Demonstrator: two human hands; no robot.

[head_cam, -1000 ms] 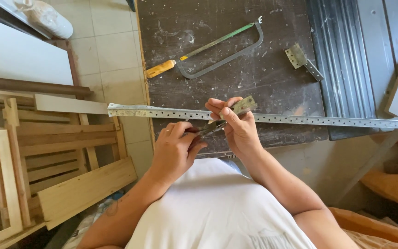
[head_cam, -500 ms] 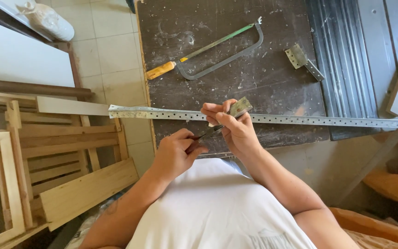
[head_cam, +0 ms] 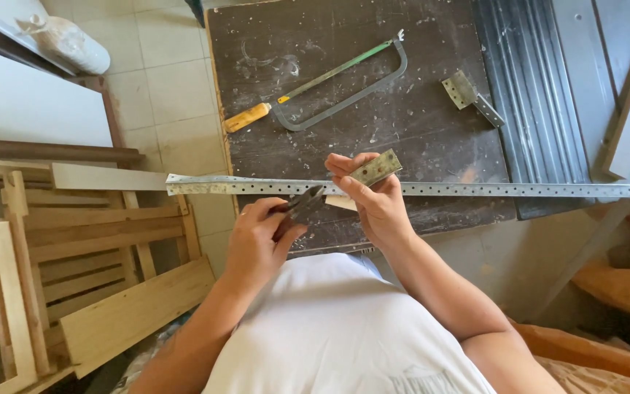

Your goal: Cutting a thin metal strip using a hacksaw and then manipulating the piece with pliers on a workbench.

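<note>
Your dark, scuffed worktop stands over a pale tiled floor, with wooden frames stacked beyond the far left end of the long perforated metal strip. A hacksaw lies above that strip. Your right hand pinches a short perforated metal piece just over the strip; your left hand grips pliers just below it.

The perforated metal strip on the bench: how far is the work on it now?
A short perforated piece is already separate and pinched in the right hand. The left hand grips pliers, jaws against the long perforated strip lying across the bench. Most of the strip looks uncut; the hacksaw lies unused.
</note>
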